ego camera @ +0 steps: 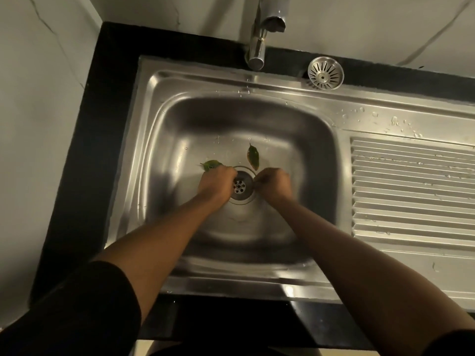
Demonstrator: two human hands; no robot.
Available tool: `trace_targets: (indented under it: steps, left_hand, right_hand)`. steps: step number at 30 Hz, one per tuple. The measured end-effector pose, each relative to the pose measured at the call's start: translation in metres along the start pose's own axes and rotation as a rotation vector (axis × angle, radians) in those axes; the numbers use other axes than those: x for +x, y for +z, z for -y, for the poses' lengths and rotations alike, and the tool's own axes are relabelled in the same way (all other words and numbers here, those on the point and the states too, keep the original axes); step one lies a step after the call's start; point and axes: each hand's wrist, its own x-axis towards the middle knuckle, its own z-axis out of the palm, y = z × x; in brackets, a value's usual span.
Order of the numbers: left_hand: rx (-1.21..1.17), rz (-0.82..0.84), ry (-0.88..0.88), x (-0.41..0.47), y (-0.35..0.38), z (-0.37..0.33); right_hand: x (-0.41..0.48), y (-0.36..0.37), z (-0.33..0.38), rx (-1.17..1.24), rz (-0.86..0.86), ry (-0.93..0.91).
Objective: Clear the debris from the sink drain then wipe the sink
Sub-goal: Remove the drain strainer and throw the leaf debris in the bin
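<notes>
The steel sink (180,119) has its round drain (240,186) at the bottom of the basin, with the perforated plate showing. My left hand (216,183) rests at the drain's left rim with its fingers curled, and I see nothing in them. A green leaf (212,164) lies just beyond its knuckles, partly hidden by the hand. At the drain's right rim my right hand (273,186) has its fingertips pinched together, with nothing visible between them. A second leaf (253,155), green and brown, lies on the basin floor just behind the drain.
The removed strainer basket (325,72) sits on the sink's back ledge at the right. The chrome tap (259,39) hangs over the back of the basin. A ribbed draining board (411,188) with water drops lies to the right. A black counter (84,150) borders the sink.
</notes>
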Motion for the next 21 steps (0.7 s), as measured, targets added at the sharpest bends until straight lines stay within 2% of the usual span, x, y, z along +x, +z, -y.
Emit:
trace_targets:
  steps: [3, 7, 11, 16, 21]
  left_hand:
    - [-0.066, -0.041, -0.03, 0.003, -0.015, 0.004]
    - [-0.089, -0.056, -0.097, 0.01, -0.031, 0.018]
    - [-0.063, -0.02, -0.146, 0.015, -0.035, 0.029]
    - [-0.018, -0.004, -0.097, 0.018, -0.028, 0.038]
    - [0.046, -0.001, -0.106, 0.021, -0.025, 0.039]
  right_hand:
    - [0.022, -0.016, 0.016, 0.213, -0.099, 0.081]
    - [0.047, -0.02, 0.034, 0.347, -0.1, 0.137]
    - [0.062, -0.014, 0.037, 0.2, -0.076, 0.13]
    - [0.066, -0.006, 0.029, -0.03, -0.038, 0.054]
    - [0.06, -0.009, 0.023, 0.025, -0.033, 0.04]
